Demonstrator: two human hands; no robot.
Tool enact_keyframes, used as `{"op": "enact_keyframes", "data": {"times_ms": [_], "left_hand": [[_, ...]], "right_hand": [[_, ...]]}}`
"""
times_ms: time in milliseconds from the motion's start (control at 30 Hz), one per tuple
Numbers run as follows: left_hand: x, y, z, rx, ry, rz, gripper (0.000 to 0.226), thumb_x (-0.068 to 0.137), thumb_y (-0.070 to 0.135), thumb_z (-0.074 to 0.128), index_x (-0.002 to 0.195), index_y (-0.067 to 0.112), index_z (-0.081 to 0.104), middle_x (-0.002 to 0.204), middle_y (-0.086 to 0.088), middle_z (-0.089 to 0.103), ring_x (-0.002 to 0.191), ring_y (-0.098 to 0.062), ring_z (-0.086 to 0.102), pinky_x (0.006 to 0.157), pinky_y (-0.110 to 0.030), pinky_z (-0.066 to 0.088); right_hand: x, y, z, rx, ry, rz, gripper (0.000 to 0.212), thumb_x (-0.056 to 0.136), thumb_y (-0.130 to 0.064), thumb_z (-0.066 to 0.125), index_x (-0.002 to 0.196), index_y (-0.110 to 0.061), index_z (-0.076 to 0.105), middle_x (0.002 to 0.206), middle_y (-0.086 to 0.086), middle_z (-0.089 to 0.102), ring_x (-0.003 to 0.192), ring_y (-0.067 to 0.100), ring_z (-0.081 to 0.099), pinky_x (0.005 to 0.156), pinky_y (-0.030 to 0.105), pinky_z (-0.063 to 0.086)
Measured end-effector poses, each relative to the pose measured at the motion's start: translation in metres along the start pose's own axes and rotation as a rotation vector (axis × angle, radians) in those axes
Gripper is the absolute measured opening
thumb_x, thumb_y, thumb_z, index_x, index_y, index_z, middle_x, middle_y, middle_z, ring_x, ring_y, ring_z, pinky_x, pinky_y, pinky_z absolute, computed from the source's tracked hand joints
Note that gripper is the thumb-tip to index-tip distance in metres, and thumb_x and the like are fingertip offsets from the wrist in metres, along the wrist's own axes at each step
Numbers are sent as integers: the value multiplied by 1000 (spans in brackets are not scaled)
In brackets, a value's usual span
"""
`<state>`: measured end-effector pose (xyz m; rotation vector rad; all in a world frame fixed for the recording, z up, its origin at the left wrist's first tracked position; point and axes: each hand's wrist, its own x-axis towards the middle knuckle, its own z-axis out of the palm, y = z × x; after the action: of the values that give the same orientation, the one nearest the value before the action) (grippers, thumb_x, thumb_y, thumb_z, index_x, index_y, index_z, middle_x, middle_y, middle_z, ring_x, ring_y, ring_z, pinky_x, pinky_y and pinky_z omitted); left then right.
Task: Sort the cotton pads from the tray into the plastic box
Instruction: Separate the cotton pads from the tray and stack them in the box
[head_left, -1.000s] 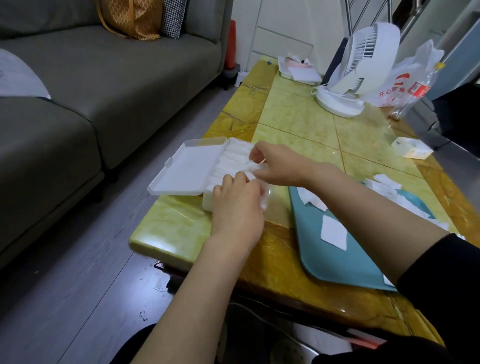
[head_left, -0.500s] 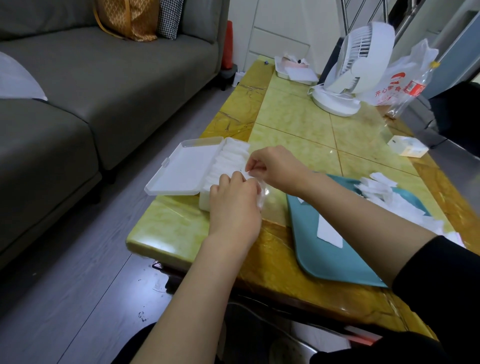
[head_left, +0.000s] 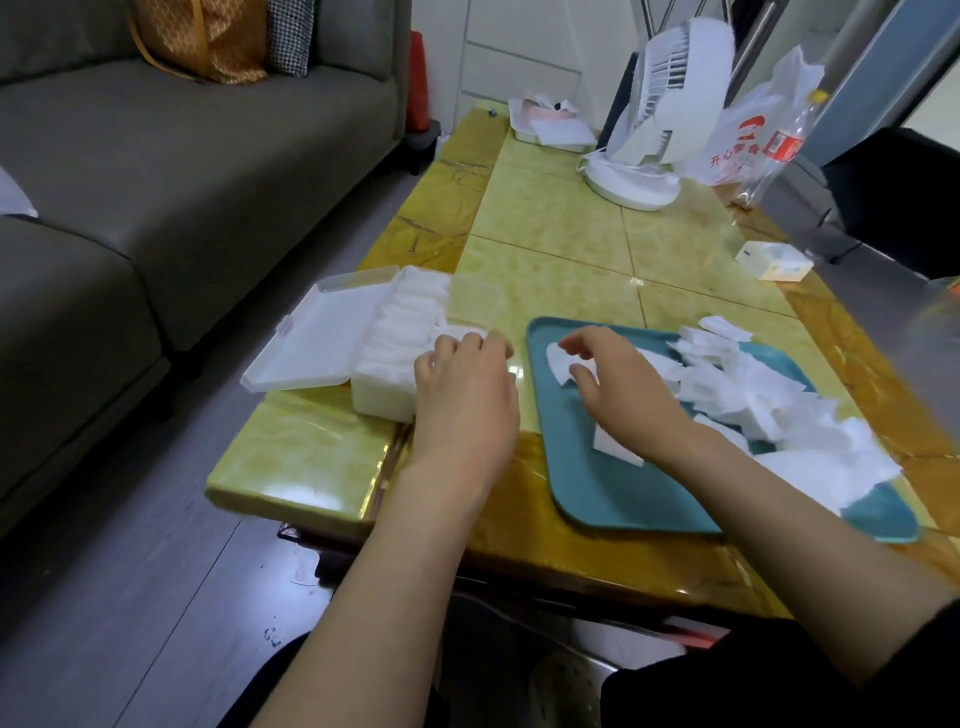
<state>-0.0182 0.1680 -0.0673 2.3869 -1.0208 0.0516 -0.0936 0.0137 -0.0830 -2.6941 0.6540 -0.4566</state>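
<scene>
A: What changed?
B: The right hand (head_left: 623, 395) left the plastic box (head_left: 379, 400). It's now over a cotton pad (head_left: 558, 358) on the tray (head_left: 623, 493) just right of the box, fingers loose and empty. Next pickup, I'd judge.
A: And the left hand (head_left: 462, 400)?
B: Resting on the box; grip unclear.

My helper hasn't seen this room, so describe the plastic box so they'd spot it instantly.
On the yellow-green coffee table, look left of the teal tray, on the sofa side. The plastic box is translucent white, lid lying open, packed with cotton pads.
</scene>
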Motion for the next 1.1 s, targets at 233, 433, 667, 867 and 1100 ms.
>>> {"op": "enact_keyframes", "data": {"times_ms": [233, 433, 667, 867, 1100], "left_hand": [[9, 21, 43, 130, -230, 205, 28, 99, 16, 39, 125, 16, 51, 127, -4, 52, 119, -24, 43, 97, -33, 30], [12, 33, 65, 247, -368, 232, 36, 99, 29, 44, 132, 15, 44, 133, -7, 44, 123, -27, 40, 101, -36, 31], [17, 53, 72, 300, -344, 91, 33, 101, 34, 37, 126, 17, 47, 131, -7, 47, 123, -30, 38, 102, -44, 27], [27, 70, 73, -299, -211, -103, 16, 97, 34, 47, 100, 24, 59, 103, 2, 66, 109, -27, 55, 98, -48, 41], [28, 74, 71, -418, -127, -51, 8, 90, 29, 60, 86, 22, 59, 74, 15, 57, 83, -18, 64, 80, -40, 51]], "right_hand": [[-33, 54, 3, -66, -135, 322, 53, 88, -31, 62, 132, -9, 42, 131, 13, 47, 122, 26, 43, 101, 33, 33], [-40, 58, -7, 54, -127, 385, 43, 83, -33, 67, 116, -11, 52, 108, 5, 56, 103, 22, 54, 88, 35, 42], [-42, 53, -10, 107, -143, 379, 19, 88, -25, 61, 77, -12, 51, 75, 1, 54, 77, 20, 51, 65, 31, 33], [-32, 36, -16, 581, 118, 335, 26, 88, -7, 59, 109, -13, 44, 84, -12, 50, 76, 0, 50, 67, 7, 38], [-29, 33, -14, 766, 281, 402, 42, 91, -8, 53, 129, -13, 36, 98, -1, 53, 84, 5, 52, 71, 6, 39]]}}
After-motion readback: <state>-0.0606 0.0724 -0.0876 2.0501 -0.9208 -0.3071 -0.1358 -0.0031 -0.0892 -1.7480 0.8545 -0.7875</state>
